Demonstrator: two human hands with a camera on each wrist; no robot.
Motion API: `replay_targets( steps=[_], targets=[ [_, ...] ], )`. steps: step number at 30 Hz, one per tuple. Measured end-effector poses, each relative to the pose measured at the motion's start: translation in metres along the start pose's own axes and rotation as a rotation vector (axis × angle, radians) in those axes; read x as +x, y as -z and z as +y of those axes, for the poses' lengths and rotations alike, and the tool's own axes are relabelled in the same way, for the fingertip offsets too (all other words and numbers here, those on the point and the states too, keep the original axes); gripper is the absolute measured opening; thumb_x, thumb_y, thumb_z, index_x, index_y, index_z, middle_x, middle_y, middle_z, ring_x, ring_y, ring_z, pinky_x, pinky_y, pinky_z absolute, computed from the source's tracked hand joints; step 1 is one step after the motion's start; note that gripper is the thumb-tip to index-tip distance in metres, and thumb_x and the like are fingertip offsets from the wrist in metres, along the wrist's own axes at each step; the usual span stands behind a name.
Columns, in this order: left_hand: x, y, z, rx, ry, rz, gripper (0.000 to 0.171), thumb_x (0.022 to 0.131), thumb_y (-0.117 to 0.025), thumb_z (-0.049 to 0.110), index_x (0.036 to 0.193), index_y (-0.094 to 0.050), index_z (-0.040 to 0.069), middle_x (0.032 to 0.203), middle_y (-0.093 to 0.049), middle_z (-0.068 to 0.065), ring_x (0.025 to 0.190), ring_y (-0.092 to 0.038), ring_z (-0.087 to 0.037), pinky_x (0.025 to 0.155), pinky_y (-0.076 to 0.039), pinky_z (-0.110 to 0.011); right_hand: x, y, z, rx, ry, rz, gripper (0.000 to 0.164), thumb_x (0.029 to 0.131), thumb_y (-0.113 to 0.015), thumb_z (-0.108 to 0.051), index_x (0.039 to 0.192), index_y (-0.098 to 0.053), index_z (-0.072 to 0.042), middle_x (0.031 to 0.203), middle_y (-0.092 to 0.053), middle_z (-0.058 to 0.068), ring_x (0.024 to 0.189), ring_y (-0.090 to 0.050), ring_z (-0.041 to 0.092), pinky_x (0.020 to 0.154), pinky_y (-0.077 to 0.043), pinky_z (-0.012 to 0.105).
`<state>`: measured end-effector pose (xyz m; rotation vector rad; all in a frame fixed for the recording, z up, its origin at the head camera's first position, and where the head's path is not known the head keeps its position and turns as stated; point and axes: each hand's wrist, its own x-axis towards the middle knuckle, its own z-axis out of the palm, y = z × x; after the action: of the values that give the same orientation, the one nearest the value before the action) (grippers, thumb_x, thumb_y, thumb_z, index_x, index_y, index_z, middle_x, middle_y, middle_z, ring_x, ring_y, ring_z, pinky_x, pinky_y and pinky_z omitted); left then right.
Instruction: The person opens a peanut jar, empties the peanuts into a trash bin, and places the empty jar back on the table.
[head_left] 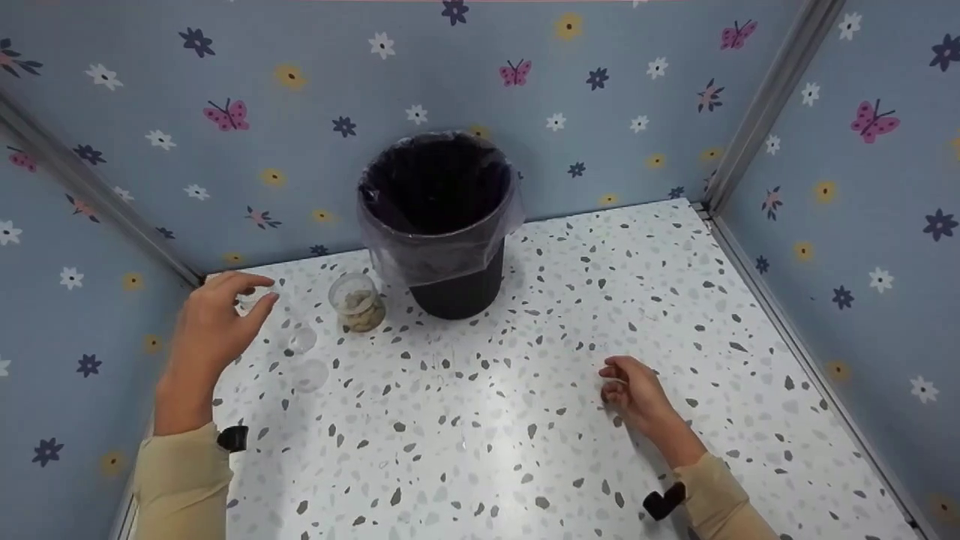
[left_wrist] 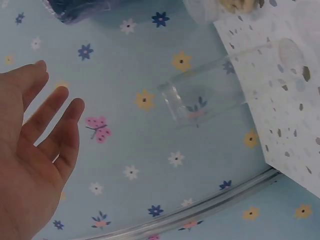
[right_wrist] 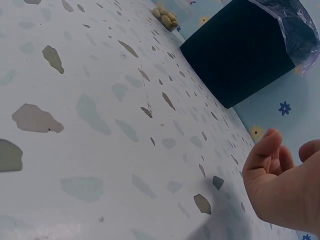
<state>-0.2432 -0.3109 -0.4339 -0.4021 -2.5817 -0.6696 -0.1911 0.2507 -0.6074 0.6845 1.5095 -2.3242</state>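
Observation:
My left hand point(head_left: 214, 322) hangs above the table's left side, its thumb and fingers parted with nothing held between them. Nearest to it, in the left wrist view, a tall clear cylindrical container point(left_wrist: 210, 97) stands on the table, apart from the fingers. In the head view it is faint and partly behind the hand. A short clear jar point(head_left: 352, 292) with tan, nut-like pieces point(head_left: 361, 311) stands to the hand's right. Beside these lies a faint clear disc point(head_left: 311, 375). My right hand point(head_left: 637, 394) holds nothing; its fingers are loosely curled just over the table's right side.
A black bin point(head_left: 461, 289) with a see-through liner point(head_left: 442, 259) stands at the back, right of the jar. Flowered panels point(head_left: 622, 90) enclose the back and both sides of the speckled table point(head_left: 487, 450), meeting at metal corner posts point(head_left: 769, 97).

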Motion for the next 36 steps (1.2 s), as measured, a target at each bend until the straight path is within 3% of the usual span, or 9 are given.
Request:
replay_targets(
  steps=[5, 10, 14, 19, 23, 29, 33, 36],
  targets=[
    [0.008, -0.008, 0.017, -0.006, -0.057, -0.081, 0.019, 0.089, -0.072, 0.015, 0.106, -0.070, 0.006, 0.108, -0.065, -0.013, 0.086, -0.059, -0.029, 0.068, -0.048, -0.048, -0.004, 0.004, 0.000, 0.008, 0.021, 0.002, 0.039, 0.102, -0.047, -0.020, 0.130, -0.044, 0.008, 0.095, -0.057, 0.011, 0.070, -0.054, 0.015, 0.058, -0.046, 0.023],
    [0.015, -0.028, 0.016, -0.029, 0.003, -0.193, 0.031, 0.089, -0.073, 0.025, 0.114, -0.067, 0.008, 0.123, -0.059, -0.013, 0.094, -0.059, -0.034, 0.076, -0.047, -0.054, -0.008, 0.008, -0.001, 0.002, 0.032, -0.015, 0.038, 0.104, -0.043, -0.020, 0.128, -0.043, 0.009, 0.094, -0.056, 0.010, 0.071, -0.054, 0.015, 0.057, -0.044, 0.023],
    [0.022, -0.059, 0.008, -0.070, 0.034, -0.258, 0.041, 0.088, -0.073, 0.029, 0.122, -0.062, 0.007, 0.130, -0.052, -0.016, 0.113, -0.052, -0.039, 0.089, -0.042, -0.059, -0.011, 0.015, -0.003, -0.013, 0.032, 0.001, 0.038, 0.105, -0.042, -0.021, 0.129, -0.043, 0.008, 0.096, -0.056, 0.010, 0.072, -0.053, 0.015, 0.057, -0.043, 0.023],
    [0.030, -0.108, -0.006, -0.098, 0.041, -0.335, 0.050, 0.088, -0.073, 0.025, 0.130, -0.056, 0.006, 0.136, -0.043, -0.019, 0.124, -0.043, -0.042, 0.098, -0.037, -0.058, -0.011, 0.022, -0.005, -0.048, 0.046, 0.033, 0.039, 0.105, -0.042, -0.022, 0.130, -0.044, 0.008, 0.099, -0.058, 0.011, 0.074, -0.055, 0.016, 0.059, -0.045, 0.024],
    [0.030, -0.133, -0.016, -0.084, 0.119, -0.375, 0.061, 0.088, -0.072, 0.028, 0.140, -0.047, 0.008, 0.147, -0.030, -0.025, 0.130, -0.032, -0.049, 0.101, -0.030, -0.064, -0.012, 0.023, -0.007, -0.072, 0.054, 0.028, 0.038, 0.105, -0.043, -0.022, 0.129, -0.046, 0.008, 0.099, -0.059, 0.010, 0.075, -0.056, 0.018, 0.062, -0.047, 0.025],
    [0.033, -0.152, -0.023, -0.086, 0.262, -0.469, 0.083, 0.090, -0.063, 0.048, 0.155, -0.023, 0.014, 0.157, -0.002, -0.026, 0.139, -0.009, -0.054, 0.101, -0.021, -0.072, -0.015, 0.025, -0.009, -0.089, 0.076, 0.037, 0.036, 0.105, -0.044, -0.024, 0.124, -0.049, 0.006, 0.097, -0.061, 0.009, 0.075, -0.058, 0.019, 0.063, -0.048, 0.028],
    [0.033, -0.162, -0.025, -0.064, 0.297, -0.513, 0.084, 0.093, -0.057, 0.047, 0.157, -0.013, 0.016, 0.156, 0.005, -0.029, 0.138, -0.001, -0.057, 0.102, -0.017, -0.073, -0.017, 0.026, -0.009, -0.079, 0.065, 0.035, 0.035, 0.105, -0.043, -0.023, 0.125, -0.047, 0.006, 0.097, -0.060, 0.009, 0.075, -0.057, 0.018, 0.063, -0.048, 0.028],
    [0.031, -0.169, -0.025, -0.044, 0.312, -0.512, 0.081, 0.094, -0.056, 0.045, 0.157, -0.015, 0.015, 0.156, 0.002, -0.030, 0.137, -0.005, -0.058, 0.102, -0.018, -0.072, -0.017, 0.027, -0.010, -0.086, 0.067, 0.028, 0.037, 0.105, -0.042, -0.023, 0.127, -0.045, 0.007, 0.098, -0.060, 0.009, 0.075, -0.057, 0.018, 0.064, -0.048, 0.027]
  ],
)
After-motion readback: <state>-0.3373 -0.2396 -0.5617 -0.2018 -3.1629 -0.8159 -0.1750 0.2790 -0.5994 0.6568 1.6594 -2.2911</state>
